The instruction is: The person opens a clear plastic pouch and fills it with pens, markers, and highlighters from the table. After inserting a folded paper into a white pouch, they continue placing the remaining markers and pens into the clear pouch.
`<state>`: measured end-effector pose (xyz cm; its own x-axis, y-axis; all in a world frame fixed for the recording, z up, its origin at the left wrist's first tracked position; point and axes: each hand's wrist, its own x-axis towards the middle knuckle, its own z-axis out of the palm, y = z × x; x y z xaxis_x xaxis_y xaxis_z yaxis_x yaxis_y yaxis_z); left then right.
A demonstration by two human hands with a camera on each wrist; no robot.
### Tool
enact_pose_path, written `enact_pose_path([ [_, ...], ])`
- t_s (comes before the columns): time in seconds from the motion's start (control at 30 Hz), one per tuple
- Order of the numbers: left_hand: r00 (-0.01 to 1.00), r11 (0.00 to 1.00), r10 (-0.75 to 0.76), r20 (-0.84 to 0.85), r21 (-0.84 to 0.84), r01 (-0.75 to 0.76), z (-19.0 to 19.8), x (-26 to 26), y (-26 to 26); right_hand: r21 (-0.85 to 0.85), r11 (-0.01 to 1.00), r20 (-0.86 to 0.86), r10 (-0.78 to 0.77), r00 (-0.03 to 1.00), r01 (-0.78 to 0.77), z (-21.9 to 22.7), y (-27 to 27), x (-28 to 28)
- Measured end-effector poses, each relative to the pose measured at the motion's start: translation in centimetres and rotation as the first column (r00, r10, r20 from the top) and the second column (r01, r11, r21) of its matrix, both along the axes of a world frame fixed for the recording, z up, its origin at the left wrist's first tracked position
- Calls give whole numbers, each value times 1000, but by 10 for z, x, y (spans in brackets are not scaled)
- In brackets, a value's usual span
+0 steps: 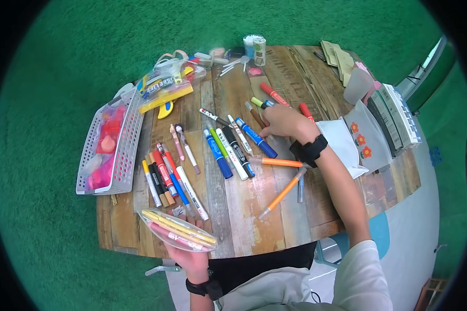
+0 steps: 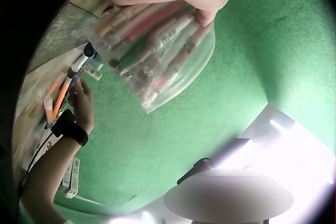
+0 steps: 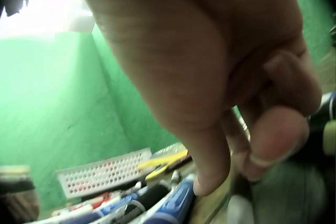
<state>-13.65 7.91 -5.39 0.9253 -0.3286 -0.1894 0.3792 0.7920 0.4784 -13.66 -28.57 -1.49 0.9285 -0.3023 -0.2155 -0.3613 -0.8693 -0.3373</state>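
Near the table's front edge, my left hand point(image 1: 188, 255) holds a clear zip pouch point(image 1: 149, 216) of yellow and pink pens from below. The left wrist view shows the pouch point(image 2: 181, 85) gripped along one edge, with red, green and white pens inside. My right hand point(image 1: 286, 123) is low over the scattered markers, fingers bent, thumb close to the end of a brown marker point(image 1: 255, 114). I cannot tell whether it pinches that marker. A blue marker point(image 1: 257, 137) lies beside the right thumb; in the right wrist view, blue markers point(image 3: 173, 203) lie just beyond the thumb.
At the left stands a white perforated basket point(image 1: 127, 147). Loose pens lie before it, including a white marker point(image 1: 192, 193). Orange markers point(image 1: 281, 194) lie in front of my right wrist. A white pouch point(image 1: 340, 145) and boxes point(image 1: 399, 116) are at the right, a cotton-swab tub point(image 1: 250, 46) behind.
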Motion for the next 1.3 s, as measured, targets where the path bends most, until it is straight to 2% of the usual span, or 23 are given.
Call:
enact_pose_path([
  [0.1, 998, 998, 39, -50, 47, -37, 5, -2, -2, -7, 998, -7, 56, 998, -56, 1, 3, 1],
  [0.13, 999, 997, 36, -37, 75, -33, 4, -2, 0, -53, 992, 109, 123, 986, -118, 1, 3, -2],
  [0.17, 998, 996, 45, -35, 75, -42, 4, -2, 0, -53, 991, 111, 131, 985, -126, 2, 1, -3],
  [0.23, 997, 997, 40, -61, 61, -37, 6, -2, -1, 157, 982, 133, 84, 988, -104, 14, 1, -4],
  [0.27, 997, 999, 30, -73, 39, -27, 6, -2, 0, 321, 945, 66, 34, 997, -53, 32, 10, -6],
  [0.3, 997, 999, 40, -71, 39, -37, 6, -3, 1, 321, 945, 68, 44, 997, -63, 43, 17, -8],
  [0.37, 999, 1000, -17, -43, 3, 17, 0, 0, 4, 569, 808, 167, 67, 984, -151, 56, 30, -10],
  [0.4, 998, 997, -69, 6, -37, 69, -8, 1, 10, 591, 771, 236, 113, 965, -235, 58, 37, -12],
  [0.43, 998, 998, -54, 13, -32, 55, -11, 3, 12, 593, 765, 244, 126, 962, -251, 65, 46, -14],
  [0.5, 998, 1000, 0, -64, -18, -1, -18, 2, 14, 661, 700, 212, 171, 962, -270, 85, 67, -19],
  [0.53, 996, 997, -3, -85, -71, -3, -33, 4, 23, 654, 698, 229, 182, 956, -290, 93, 79, -23],
  [0.6, 997, 999, 2, -78, -34, -5, -33, 3, 22, 645, 686, 256, 222, 941, -337, 109, 102, -29],
  [0.63, 997, 1000, 4, -72, -13, -4, -33, 1, 22, 692, 650, 259, 181, 949, -313, 116, 117, -33],
  [0.67, 997, 1000, 22, -71, 8, -22, -37, 1, 22, 643, 677, 283, 223, 933, -357, 120, 129, -36],
  [0.7, 1000, 1000, -21, -19, -13, 20, -41, 2, 24, 593, 699, 307, 263, 915, -400, 120, 140, -37],
  [0.77, 999, 1000, -10, 38, -14, 10, -36, 0, 21, 555, 679, 343, 340, 876, -481, 116, 161, -37],
  [0.8, 995, 997, -67, 72, -38, 69, -32, 0, 21, 501, 678, 370, 394, 841, -538, 114, 169, -37],
  [0.9, 992, 992, -101, 70, -73, 106, -33, 0, 21, 434, 681, 361, 468, 807, -589, 96, 183, -37],
  [1.07, 985, 990, -135, 110, -33, 140, -28, 0, 18, 402, 691, 362, 483, 797, -601, 84, 194, -36],
  [1.1, 985, 990, -133, 107, -32, 137, -26, -1, 17, 403, 703, 373, 459, 806, -586, 84, 197, -36],
  [1.17, 989, 992, -100, 113, 94, 89, -20, -1, 12, 406, 714, 382, 435, 815, -571, 83, 200, -36],
  [1.3, 991, 989, -101, 93, 113, 90, -13, -2, 9, 375, 757, 411, 382, 828, -535, 79, 206, -34],
])
